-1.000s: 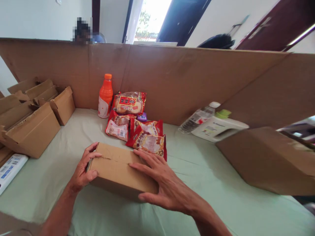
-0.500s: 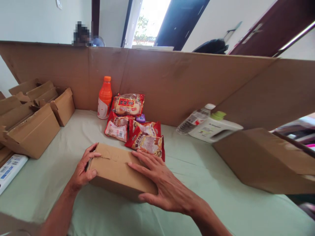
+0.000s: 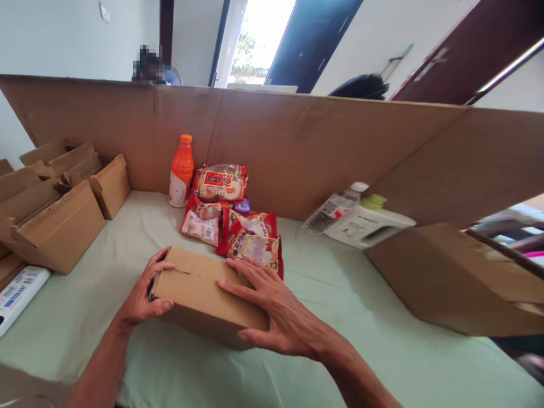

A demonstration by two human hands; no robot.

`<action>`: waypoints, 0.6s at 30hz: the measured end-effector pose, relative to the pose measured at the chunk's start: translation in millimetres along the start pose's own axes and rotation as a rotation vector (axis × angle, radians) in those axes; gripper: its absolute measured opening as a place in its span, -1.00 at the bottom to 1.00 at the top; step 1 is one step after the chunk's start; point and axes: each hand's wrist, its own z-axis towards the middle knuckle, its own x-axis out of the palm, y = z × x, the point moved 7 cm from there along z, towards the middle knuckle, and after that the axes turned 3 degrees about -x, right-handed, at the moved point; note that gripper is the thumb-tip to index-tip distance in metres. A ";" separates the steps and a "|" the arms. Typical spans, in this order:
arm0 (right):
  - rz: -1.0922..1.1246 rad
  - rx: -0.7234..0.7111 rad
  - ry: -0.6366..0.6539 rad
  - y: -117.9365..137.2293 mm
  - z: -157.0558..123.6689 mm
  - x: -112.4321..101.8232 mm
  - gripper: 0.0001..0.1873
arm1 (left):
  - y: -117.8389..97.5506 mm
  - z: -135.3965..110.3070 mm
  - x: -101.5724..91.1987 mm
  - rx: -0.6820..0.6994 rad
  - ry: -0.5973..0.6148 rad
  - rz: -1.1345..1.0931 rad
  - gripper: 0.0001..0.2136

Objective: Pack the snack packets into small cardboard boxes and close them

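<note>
A small closed cardboard box lies on the pale green tablecloth in front of me. My left hand grips its left end, thumb on the near side and fingers over the top edge. My right hand lies on the box's right part, fingers spread across the lid and thumb along the near edge. Just behind the box lie several red snack packets, and an orange drink bottle stands upright at the back.
A tall cardboard screen walls off the back and right. Open cardboard boxes are stacked at the left, with a white packet below them. A clear bottle, a white jug and a large box lie at right.
Both hands stay on the small box in the same grip. The view has shifted slightly; the box and hands appear a little further left.
</note>
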 end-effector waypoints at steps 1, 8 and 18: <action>0.004 -0.001 0.000 -0.1 0.2 0.3 -0.21 | -0.7 -0.2 0.1 0.002 0.014 0.015 -0.33; 0.031 0.011 -0.007 -0.4 2.2 1.3 -0.22 | -0.4 -1.0 -3.5 -0.017 0.037 0.050 -0.29; 0.098 0.035 -0.040 10.0 -1.5 0.2 -0.23 | -2.7 -7.0 -5.0 -0.042 0.025 -0.010 -0.29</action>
